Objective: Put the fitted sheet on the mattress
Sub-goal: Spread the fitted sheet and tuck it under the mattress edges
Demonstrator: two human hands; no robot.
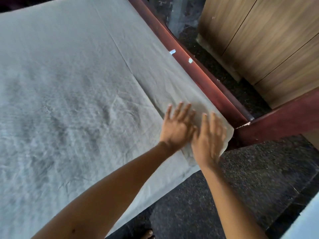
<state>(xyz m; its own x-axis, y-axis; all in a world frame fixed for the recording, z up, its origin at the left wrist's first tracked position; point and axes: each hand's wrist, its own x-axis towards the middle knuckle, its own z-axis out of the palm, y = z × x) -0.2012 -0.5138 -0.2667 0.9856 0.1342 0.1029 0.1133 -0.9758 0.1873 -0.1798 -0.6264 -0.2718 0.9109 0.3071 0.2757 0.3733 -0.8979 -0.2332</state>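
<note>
The sheet (77,83) covers the mattress & its corner lies just beside the bed frame (203,80) joint. My left hand (177,125) & right hand (208,140) press flat there, fingers straight, spread, gripping nothing. Corner looks not yet tucked, I think: smooth toward the frame w/ even pressure, then pull the edge under.

Bare left forearm (107,190) with a small mole (73,231); bare right forearm (227,195).
</note>
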